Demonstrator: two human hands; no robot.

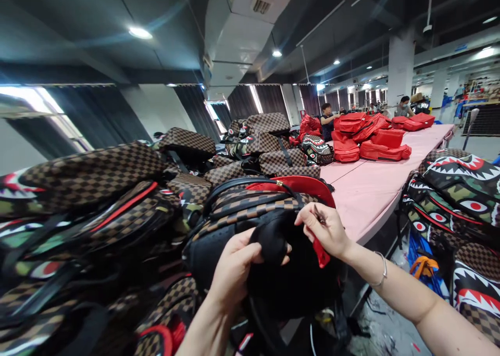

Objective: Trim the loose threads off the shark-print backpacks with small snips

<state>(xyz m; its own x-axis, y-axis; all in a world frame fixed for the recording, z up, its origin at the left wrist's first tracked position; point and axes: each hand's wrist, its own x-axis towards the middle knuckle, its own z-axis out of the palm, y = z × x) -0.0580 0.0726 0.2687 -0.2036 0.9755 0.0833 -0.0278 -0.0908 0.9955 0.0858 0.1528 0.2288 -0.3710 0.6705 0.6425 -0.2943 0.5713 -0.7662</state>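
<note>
A backpack in brown-and-black check with a black back panel sits in front of me at the table's near end. My left hand is closed around a folded black piece of it, which looks like a padded strap; its fingertips show past the far side. Close by on the right, my right hand is closed in a pinch over the bag's black side. A red piece pokes out below that palm and a small dark bit shows at the fingers; what it holds is unclear.
Checked and camouflage shark-face backpacks pile up at left and behind. Red bags lie on the pink table, where a person stands. More shark-face bags are stacked at right, above a blue bag.
</note>
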